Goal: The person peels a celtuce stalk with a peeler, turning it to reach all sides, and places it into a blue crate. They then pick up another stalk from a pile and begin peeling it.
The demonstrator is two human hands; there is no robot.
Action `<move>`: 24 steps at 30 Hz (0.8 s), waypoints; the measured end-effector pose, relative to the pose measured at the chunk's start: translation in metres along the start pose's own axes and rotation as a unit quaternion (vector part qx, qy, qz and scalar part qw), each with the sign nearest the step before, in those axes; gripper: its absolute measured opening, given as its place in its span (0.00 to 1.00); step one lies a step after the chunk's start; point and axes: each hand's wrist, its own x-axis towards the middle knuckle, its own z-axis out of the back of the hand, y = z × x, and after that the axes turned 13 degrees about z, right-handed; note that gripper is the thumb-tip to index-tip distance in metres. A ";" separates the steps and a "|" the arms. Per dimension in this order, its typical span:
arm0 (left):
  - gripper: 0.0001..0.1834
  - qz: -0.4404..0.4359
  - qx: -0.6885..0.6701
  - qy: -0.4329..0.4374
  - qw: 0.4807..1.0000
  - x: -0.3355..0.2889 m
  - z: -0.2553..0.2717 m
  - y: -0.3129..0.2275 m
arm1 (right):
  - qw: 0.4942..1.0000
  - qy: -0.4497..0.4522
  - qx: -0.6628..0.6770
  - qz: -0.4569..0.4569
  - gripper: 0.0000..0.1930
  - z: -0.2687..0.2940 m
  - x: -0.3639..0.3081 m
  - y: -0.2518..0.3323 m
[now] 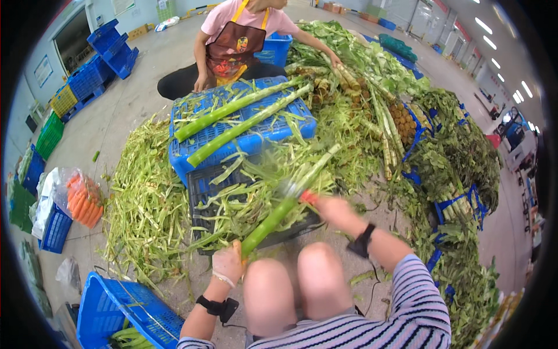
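Observation:
My left hand (228, 263) is closed round the lower end of a long green celtuce stem (268, 225), which slants up and away to the right above my knees. In my right hand (339, 214) is a peeler with a red handle (308, 197). Its head, smeared by motion, lies against the upper part of the stem. Beyond it, two peeled celtuce stems (232, 110) rest side by side on an upturned blue crate (244, 145). Long green peelings (261, 180) cover a black crate (203, 200) under the stem I hold.
Peelings (142, 198) heap on the floor at left. A blue basket (102, 299) with peeled stems stands at lower left, a bag of carrots (84, 200) farther off. Leafy celtuce (459, 151) piles up at right. Across from me sits a person (238, 41), one hand on the stems.

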 end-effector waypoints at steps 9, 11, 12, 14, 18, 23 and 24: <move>0.20 0.001 -0.027 0.029 0.999 0.002 0.015 -0.006 | 0.996 -0.033 0.004 -0.079 0.10 0.016 0.006 -0.019; 0.19 -0.014 0.010 0.026 1.000 0.003 0.015 -0.006 | 0.997 -0.002 0.071 0.008 0.14 -0.001 0.001 0.018; 0.19 -0.016 0.010 0.026 0.999 0.003 0.016 -0.005 | 0.994 0.031 0.084 0.063 0.16 -0.008 -0.002 0.028; 0.21 -0.018 0.016 0.031 0.999 -0.001 0.019 0.000 | 0.995 0.009 0.071 0.067 0.14 0.009 -0.004 0.033; 0.26 -0.022 0.012 -0.009 1.000 0.001 0.019 -0.011 | 0.960 -0.047 -0.040 -0.274 0.12 0.040 -0.015 -0.131; 0.29 -0.015 0.026 0.013 0.999 -0.006 0.021 -0.001 | 0.990 -0.044 0.046 -0.124 0.13 0.038 0.007 -0.026; 0.29 -0.021 0.025 0.010 0.999 -0.003 0.023 -0.005 | 0.999 0.015 -0.031 -0.012 0.12 0.005 0.000 -0.022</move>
